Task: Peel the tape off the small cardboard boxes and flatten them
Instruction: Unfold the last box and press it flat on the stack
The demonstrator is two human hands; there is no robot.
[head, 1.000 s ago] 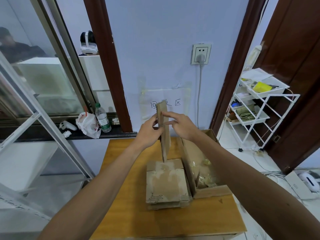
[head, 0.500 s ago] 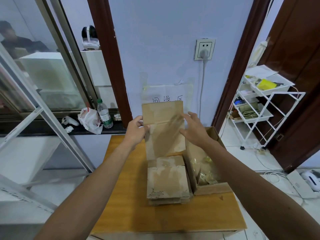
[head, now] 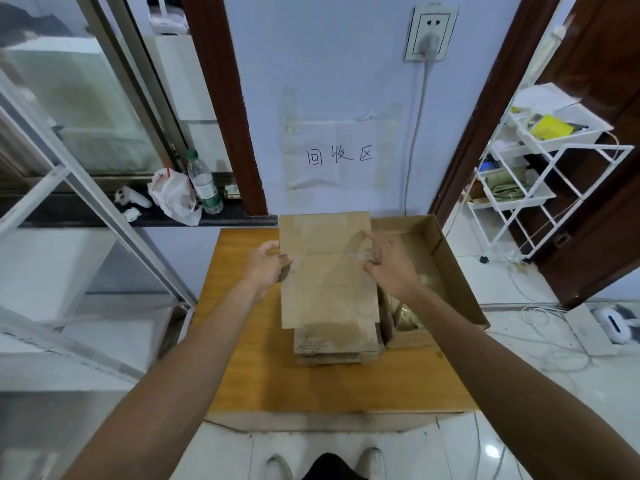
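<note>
1. Now, head view: holds flattened box point(head: 327, 271) by both side edges, with curled left grip point(head: 266, 263) and pinching right grip point(head: 389, 265), just above the stack point(head: 332, 344) on the bench point(head: 249, 375).
2. Lower level; square edges with stack before releasing.
3. Counted: one held box, one stack (layers unclear), one open carton point(head: 450, 271).

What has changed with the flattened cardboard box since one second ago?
The flattened brown cardboard box turned from edge-on to face-up and came down toward the stack of flattened brown boxes. The left hand and right hand still hold its side edges. The stack, the open brown carton and the wooden table stayed put.
</note>
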